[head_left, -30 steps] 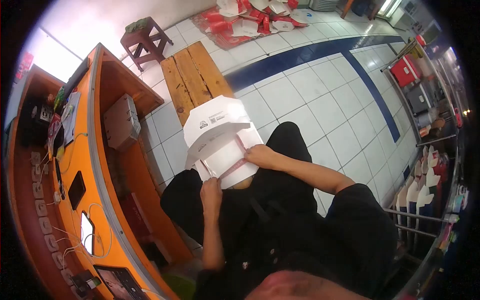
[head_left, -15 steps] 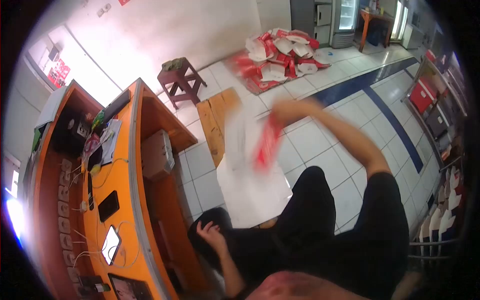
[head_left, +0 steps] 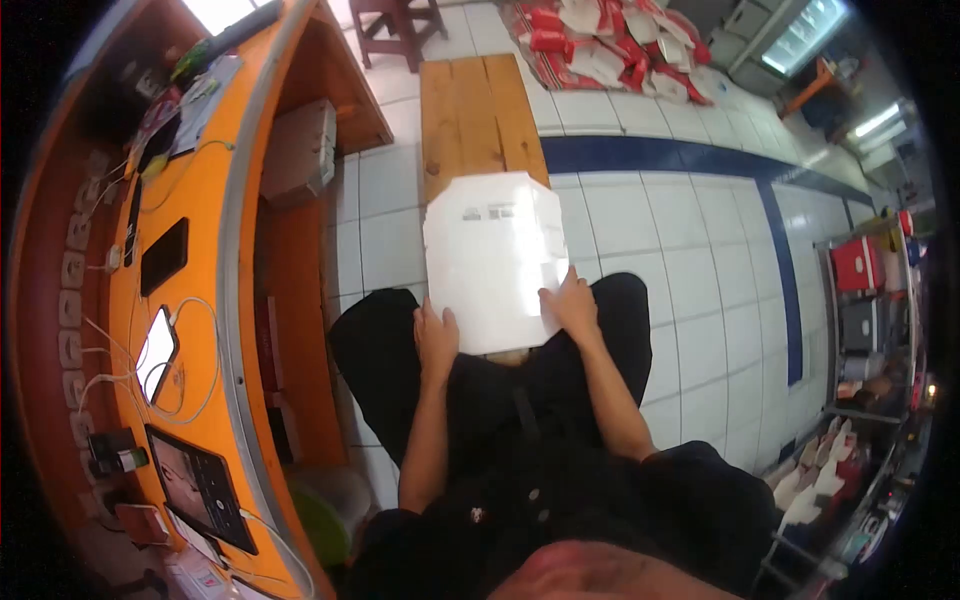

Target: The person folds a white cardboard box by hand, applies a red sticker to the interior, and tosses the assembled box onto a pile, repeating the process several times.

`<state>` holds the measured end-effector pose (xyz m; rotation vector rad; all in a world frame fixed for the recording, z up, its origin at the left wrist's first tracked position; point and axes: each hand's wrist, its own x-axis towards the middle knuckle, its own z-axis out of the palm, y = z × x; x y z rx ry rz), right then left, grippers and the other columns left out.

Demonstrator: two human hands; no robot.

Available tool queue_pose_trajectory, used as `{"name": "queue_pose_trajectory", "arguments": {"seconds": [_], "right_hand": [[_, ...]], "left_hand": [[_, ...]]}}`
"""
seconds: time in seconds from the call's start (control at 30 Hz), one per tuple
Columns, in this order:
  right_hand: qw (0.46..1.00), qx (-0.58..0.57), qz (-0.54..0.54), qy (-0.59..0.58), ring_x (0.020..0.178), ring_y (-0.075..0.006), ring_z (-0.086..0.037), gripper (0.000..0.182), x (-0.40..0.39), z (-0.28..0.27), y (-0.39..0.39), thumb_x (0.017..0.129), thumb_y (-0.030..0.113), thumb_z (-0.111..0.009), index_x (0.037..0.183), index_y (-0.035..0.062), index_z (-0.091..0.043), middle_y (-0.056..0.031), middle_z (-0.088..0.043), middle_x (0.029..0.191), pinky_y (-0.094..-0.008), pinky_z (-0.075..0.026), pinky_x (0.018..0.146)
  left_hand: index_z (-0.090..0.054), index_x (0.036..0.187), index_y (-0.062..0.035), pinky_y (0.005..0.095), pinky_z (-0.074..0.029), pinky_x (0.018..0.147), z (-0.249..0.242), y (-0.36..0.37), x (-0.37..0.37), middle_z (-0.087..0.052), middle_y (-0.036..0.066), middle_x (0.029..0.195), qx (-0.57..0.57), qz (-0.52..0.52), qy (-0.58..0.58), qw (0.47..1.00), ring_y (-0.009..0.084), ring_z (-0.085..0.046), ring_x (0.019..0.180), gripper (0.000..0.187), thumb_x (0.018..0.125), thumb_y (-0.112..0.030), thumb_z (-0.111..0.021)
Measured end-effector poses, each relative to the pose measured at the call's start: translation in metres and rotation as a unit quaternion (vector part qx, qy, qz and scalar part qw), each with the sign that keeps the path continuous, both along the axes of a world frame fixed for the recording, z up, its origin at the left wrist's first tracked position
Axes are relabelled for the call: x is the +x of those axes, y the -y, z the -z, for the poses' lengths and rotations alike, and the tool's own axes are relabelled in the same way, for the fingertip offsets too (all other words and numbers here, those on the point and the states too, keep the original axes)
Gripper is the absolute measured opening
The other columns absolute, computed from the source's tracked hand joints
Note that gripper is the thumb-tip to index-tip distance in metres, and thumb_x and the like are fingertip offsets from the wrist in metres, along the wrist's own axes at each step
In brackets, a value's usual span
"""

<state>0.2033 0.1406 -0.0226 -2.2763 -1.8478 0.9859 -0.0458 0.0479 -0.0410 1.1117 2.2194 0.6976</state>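
A flat white cardboard box blank [head_left: 490, 260] with clipped corners lies on the wooden bench [head_left: 475, 120] between my knees, small dark print near its far edge. My left hand [head_left: 437, 342] grips its near left edge, thumb on top and the other fingers around the side. On the opposite side, my right hand [head_left: 572, 308] holds the right edge near the corner, thumb over the white face. The undersides of both hands' grips are hidden by the cardboard.
Folded red-and-white boxes [head_left: 610, 45] are heaped on the floor ahead. To the left, an orange counter [head_left: 215, 300] carries phones, a tablet [head_left: 200, 485] and cables. A dark red stool [head_left: 395, 30] stands past the bench; loaded shelves [head_left: 865, 330] line the right.
My right hand, which was swinging a red-and-white box out ahead, has come back without it to the white blank. My left hand has moved from my knee to the blank's left edge.
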Motion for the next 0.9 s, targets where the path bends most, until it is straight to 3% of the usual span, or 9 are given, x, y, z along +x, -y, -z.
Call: {"name": "queue_pose_trajectory", "arguments": {"seconds": [0.2,0.37,0.47,0.57,0.67,0.7,0.8,0.83,0.9], "right_hand": [[0.985,0.15,0.046,-0.064,0.125,-0.0462,-0.052,0.081,-0.007,0.014,0.029,0.087,0.029,-0.073,0.15,-0.0031,-0.035,-0.0282,-0.053,0.134,-0.0518,-0.047,0.102],[0.971,0.235,0.0,-0.035,0.106,-0.0398,-0.065,0.039,-0.013,-0.002,0.03,0.094,0.007,-0.058,0.133,0.0044,-0.058,-0.0184,-0.069,0.102,-0.0524,-0.049,0.093],[0.942,0.287,0.055,-0.163,0.104,-0.0387,-0.066,0.034,-0.02,-0.007,0.028,0.095,0.009,-0.058,0.129,0.0058,-0.06,-0.017,-0.069,0.104,-0.0507,-0.051,0.088],[0.949,0.252,-0.021,-0.189,0.103,-0.0387,-0.066,0.038,-0.029,-0.021,0.029,0.094,0.014,-0.061,0.131,0.0059,-0.058,-0.0163,-0.069,0.111,-0.0491,-0.053,0.086],[0.958,0.236,-0.116,-0.119,0.107,-0.0382,-0.065,0.046,-0.039,-0.007,0.039,0.091,0.021,-0.066,0.133,0.0046,-0.055,-0.0175,-0.065,0.124,-0.0485,-0.054,0.084],[0.943,0.284,-0.153,-0.076,0.115,-0.0371,-0.061,0.054,-0.041,0.02,0.043,0.088,0.026,-0.069,0.134,0.0013,-0.053,-0.018,-0.06,0.133,-0.0493,-0.052,0.092],[0.899,0.367,-0.228,0.064,0.123,-0.0359,-0.056,0.055,-0.046,0.038,0.051,0.088,0.027,-0.07,0.131,-0.0017,-0.054,-0.0178,-0.058,0.135,-0.0514,-0.046,0.103],[0.912,0.34,-0.224,0.053,0.129,-0.035,-0.052,0.051,-0.047,0.039,0.051,0.09,0.025,-0.066,0.132,-0.0023,-0.053,-0.0177,-0.059,0.134,-0.0539,-0.04,0.11],[0.929,0.315,-0.195,-0.003,0.127,-0.0357,-0.054,0.048,-0.041,0.035,0.046,0.091,0.02,-0.062,0.134,-0.0014,-0.053,-0.0185,-0.06,0.134,-0.0541,-0.04,0.11]], "left_hand": [[-0.043,0.145,0.0077,0.0477,-0.038,0.112,0.004,0.013,0.021,-0.049,0.028,0.14,0.079,0.005,-0.072,0.994,0.0424,-0.048,0.131,0.06,0.095,-0.021,-0.06],[-0.049,0.141,0.0061,0.0468,-0.041,0.11,-0.004,0.01,0.023,-0.06,0.024,0.133,0.094,0.023,-0.102,0.99,0.0376,-0.051,0.132,0.056,0.093,-0.019,-0.065],[-0.054,0.136,0.0047,0.0453,-0.044,0.108,-0.012,0.0,0.016,-0.066,0.021,0.124,0.139,-0.056,0.149,0.977,0.0364,-0.054,0.13,0.054,0.09,-0.018,-0.069],[-0.055,0.136,0.0054,0.0441,-0.045,0.106,-0.006,-0.006,0.009,-0.062,0.022,0.13,0.154,-0.026,0.256,0.954,0.0364,-0.055,0.128,0.055,0.089,-0.018,-0.07],[-0.057,0.133,0.0045,0.0436,-0.047,0.106,0.003,-0.005,0.017,-0.055,0.026,0.138,0.107,0.121,-0.021,0.987,0.0381,-0.055,0.13,0.047,0.091,-0.015,-0.067],[-0.052,0.139,0.0055,0.0518,-0.036,0.116,0.001,-0.003,0.023,-0.045,0.027,0.15,0.11,0.16,-0.028,0.981,0.0392,-0.044,0.141,0.058,0.094,-0.028,-0.066],[-0.039,0.15,0.0079,0.064,-0.02,0.12,0.008,0.009,0.045,-0.033,0.028,0.159,0.024,0.263,-0.271,0.926,0.0415,-0.028,0.15,0.078,0.097,-0.046,-0.057],[-0.028,0.154,0.0104,0.0712,-0.005,0.119,0.011,0.008,0.046,-0.026,0.027,0.163,0.02,0.268,-0.249,0.931,0.0408,-0.016,0.155,0.089,0.099,-0.056,-0.048],[-0.036,0.151,0.0095,0.0677,-0.015,0.118,0.007,0.004,0.048,-0.033,0.028,0.159,0.078,0.246,-0.309,0.916,0.0423,-0.027,0.15,0.082,0.099,-0.051,-0.052]]}}
